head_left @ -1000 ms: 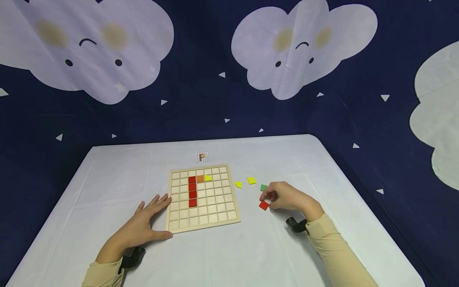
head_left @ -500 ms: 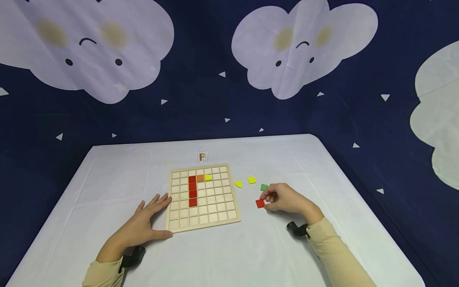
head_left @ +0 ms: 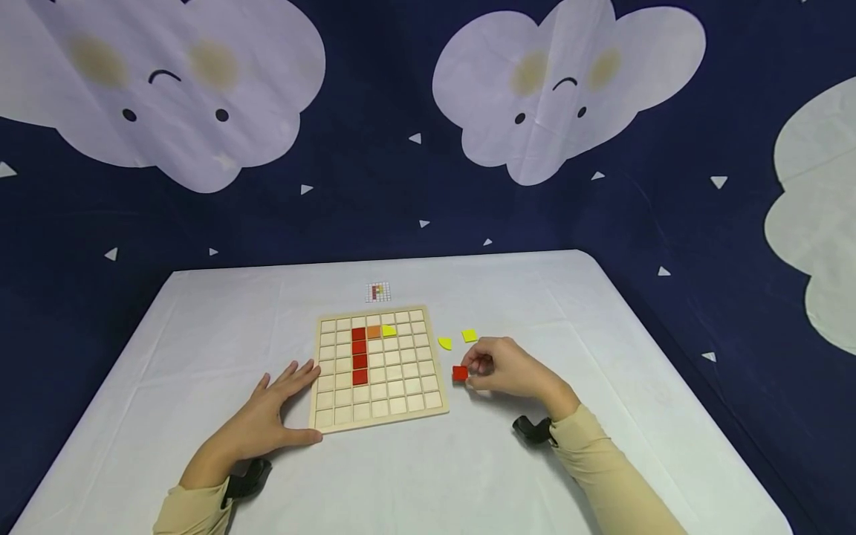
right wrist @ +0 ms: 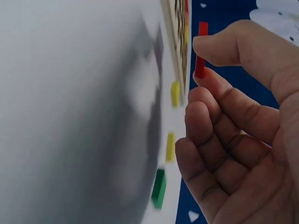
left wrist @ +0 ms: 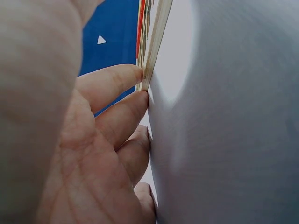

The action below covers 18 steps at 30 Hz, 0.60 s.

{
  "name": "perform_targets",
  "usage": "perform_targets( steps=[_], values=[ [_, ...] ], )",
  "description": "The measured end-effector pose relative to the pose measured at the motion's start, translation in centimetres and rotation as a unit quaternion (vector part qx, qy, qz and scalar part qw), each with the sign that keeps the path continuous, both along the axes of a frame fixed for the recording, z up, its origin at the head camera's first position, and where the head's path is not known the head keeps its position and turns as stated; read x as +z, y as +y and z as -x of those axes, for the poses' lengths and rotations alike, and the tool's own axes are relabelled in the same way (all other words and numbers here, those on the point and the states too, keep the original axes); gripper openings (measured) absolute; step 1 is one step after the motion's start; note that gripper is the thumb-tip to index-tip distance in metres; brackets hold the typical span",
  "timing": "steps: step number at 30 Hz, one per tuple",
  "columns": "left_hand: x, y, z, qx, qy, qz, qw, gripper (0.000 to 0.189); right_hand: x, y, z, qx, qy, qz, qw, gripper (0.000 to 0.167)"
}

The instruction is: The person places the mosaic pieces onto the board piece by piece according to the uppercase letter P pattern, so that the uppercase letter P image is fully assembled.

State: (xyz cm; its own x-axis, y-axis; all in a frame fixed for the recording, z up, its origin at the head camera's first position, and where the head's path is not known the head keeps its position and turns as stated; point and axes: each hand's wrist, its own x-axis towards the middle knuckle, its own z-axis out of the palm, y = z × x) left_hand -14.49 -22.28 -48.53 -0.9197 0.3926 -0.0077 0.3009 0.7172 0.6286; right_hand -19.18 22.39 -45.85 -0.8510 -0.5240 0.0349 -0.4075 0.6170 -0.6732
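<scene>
My right hand (head_left: 513, 368) pinches a red square tile (head_left: 460, 374) between thumb and index finger. In the right wrist view the red tile (right wrist: 201, 49) is held on edge, off the table. My left hand (head_left: 267, 417) lies with fingers spread at the left side of a wooden grid board (head_left: 397, 389); in the left wrist view fingertips touch the board's edge (left wrist: 155, 42). On the board sit a column of several red tiles (head_left: 360, 361), an orange tile (head_left: 374, 332) and a yellow piece with a curved side (head_left: 389, 331).
Right of the board lie a yellow quarter-round piece (head_left: 444, 343) and a yellow square tile (head_left: 469, 336). A green tile (right wrist: 159, 189) shows in the right wrist view, hidden in the head view. A small printed pattern card (head_left: 377, 292) lies behind the board on the white table (head_left: 254, 305).
My right hand has moved left toward the board, carrying the red tile up off the table. It now covers the green tile in the head view. The left hand stays put.
</scene>
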Motion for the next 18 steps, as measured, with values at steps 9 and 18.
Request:
perform_targets(
  steps=[9, 18],
  values=[
    [0.1, -0.1, 0.0, -0.001, 0.001, 0.000, 1.0000, 0.111, 0.7, -4.2, 0.5, 0.028, 0.028, -0.007, 0.9992, 0.018],
    [0.2, 0.1, 0.0, 0.002, 0.003, 0.005, 1.0000, 0.111, 1.1, -8.9, 0.7, 0.050, 0.062, -0.048, 0.9957, 0.019]
  ],
)
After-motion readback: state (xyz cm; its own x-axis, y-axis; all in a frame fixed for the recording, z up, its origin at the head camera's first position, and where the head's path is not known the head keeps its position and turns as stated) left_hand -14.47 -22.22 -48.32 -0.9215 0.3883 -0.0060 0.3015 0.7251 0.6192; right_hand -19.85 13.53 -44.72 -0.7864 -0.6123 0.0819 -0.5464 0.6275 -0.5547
